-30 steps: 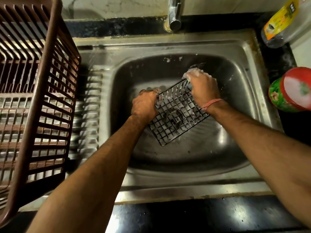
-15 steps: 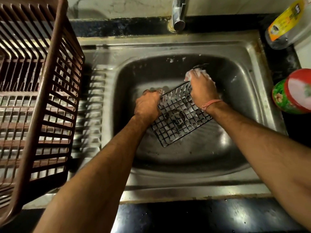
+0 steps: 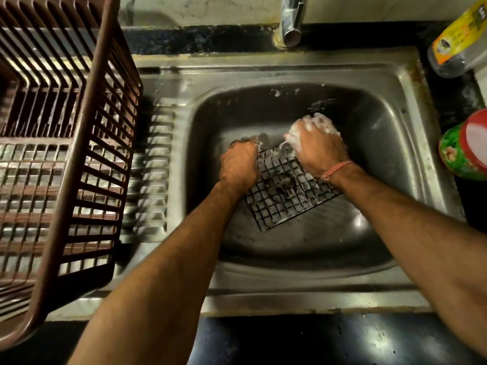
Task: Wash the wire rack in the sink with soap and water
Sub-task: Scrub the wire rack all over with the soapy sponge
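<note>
Down in the steel sink basin (image 3: pixel 395 143), the black square-grid wire rack (image 3: pixel 284 196) is gripped at its left edge by the left hand (image 3: pixel 238 167). Right of that grip, the foamy right hand (image 3: pixel 319 147) curls, pressing the rack's far corner; whether it holds a scrubber is unclear.

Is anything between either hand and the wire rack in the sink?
Nothing visible. The left hand grips the wire rack's left edge directly. The right hand, covered in foam, rests on its far corner inside the sink; whether it holds a scrubber cannot be told.
</note>
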A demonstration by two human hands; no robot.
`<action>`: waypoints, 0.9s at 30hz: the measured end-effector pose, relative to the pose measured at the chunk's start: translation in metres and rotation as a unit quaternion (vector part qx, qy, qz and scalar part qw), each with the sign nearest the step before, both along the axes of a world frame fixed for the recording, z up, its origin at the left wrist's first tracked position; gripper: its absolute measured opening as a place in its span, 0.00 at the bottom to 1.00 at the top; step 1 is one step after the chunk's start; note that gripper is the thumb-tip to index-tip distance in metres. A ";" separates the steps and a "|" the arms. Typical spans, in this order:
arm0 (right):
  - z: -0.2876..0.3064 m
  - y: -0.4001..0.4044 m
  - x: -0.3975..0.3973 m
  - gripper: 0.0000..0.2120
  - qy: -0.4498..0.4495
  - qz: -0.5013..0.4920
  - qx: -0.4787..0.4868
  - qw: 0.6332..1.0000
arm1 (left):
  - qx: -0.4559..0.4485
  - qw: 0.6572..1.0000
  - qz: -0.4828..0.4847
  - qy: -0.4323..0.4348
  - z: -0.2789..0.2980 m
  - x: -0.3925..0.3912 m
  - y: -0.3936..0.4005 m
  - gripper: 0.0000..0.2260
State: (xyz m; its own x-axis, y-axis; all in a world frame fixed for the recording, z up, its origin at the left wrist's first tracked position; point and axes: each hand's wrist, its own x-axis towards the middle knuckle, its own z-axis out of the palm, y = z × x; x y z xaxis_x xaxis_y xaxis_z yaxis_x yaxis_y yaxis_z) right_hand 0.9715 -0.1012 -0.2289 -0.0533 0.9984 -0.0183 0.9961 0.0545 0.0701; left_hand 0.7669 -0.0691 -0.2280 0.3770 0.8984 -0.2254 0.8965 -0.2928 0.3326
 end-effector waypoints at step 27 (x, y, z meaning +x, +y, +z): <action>0.026 -0.011 -0.065 0.13 0.145 -0.187 0.058 0.970 | -0.086 0.922 0.348 -0.144 -0.010 -0.005 -0.057 0.09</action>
State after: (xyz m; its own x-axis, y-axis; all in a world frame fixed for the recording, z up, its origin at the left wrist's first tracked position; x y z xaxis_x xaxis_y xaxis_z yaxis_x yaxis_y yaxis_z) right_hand 0.9061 -0.1123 -0.2024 0.3263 0.9436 0.0563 0.9235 -0.3056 -0.2319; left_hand 0.7622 -0.1263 -0.2385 -0.2107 0.9056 -0.3681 0.7147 0.3996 0.5740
